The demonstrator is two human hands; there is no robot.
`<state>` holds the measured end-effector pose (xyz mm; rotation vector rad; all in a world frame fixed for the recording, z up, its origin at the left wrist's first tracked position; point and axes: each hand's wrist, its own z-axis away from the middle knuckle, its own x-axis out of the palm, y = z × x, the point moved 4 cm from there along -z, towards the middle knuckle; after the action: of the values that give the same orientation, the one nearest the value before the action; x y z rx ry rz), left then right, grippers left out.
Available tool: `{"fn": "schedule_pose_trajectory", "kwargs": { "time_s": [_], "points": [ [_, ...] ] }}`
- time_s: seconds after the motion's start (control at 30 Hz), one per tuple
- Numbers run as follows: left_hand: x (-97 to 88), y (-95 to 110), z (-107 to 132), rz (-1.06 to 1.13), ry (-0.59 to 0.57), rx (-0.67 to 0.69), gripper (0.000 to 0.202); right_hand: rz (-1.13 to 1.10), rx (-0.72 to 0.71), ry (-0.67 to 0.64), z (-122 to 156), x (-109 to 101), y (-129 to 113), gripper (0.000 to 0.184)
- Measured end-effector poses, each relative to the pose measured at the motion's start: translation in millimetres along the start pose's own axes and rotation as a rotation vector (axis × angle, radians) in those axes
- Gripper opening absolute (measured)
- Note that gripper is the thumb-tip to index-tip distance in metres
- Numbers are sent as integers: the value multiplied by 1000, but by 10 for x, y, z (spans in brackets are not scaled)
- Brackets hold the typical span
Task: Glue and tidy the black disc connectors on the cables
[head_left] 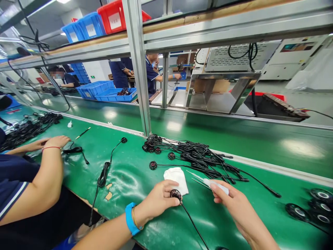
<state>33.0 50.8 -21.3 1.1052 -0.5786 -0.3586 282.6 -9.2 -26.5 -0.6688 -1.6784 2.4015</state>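
Observation:
My left hand [158, 199] grips a small round black part [176, 195] with openings in its face, between thumb and fingers. A black cable [194, 225] runs from this part down toward the bottom edge. My right hand [231, 203] is closed around a small whitish squeeze bottle [220, 187] with a fine pointed tip aimed left. Thin metal prongs [201, 182], like tweezers, stick out beneath that tip from the same hand. Just behind the round part lies a folded white cloth [179, 177], close to my left fingertips.
A pile of black cables [197, 156] with round ends lies behind the cloth. Black ring-shaped parts [322, 206] sit at right. A co-worker's arm [50, 170] reaches in at left, near a bundled cable [104, 173]. A metal post [139, 69] stands at the bench's back edge.

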Motion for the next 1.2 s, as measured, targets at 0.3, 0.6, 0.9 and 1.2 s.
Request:
{"fn": "schedule_pose_trajectory", "kwargs": {
  "time_s": [0.3, 0.6, 0.9, 1.2],
  "points": [
    [80, 219, 58, -567, -8, 353, 32, -331, 93, 153, 16, 232, 96, 65],
    [105, 332, 102, -729, -292, 406, 32, -178, 36, 181, 91, 82, 44, 65],
    [-22, 135, 131, -138, 111, 184, 32, 80, -139, 134, 214, 146, -102, 56],
    [-80, 149, 93, 137, 141, 115, 42, 160, -152, 161, 284, 147, -105, 54]
  ]
}}
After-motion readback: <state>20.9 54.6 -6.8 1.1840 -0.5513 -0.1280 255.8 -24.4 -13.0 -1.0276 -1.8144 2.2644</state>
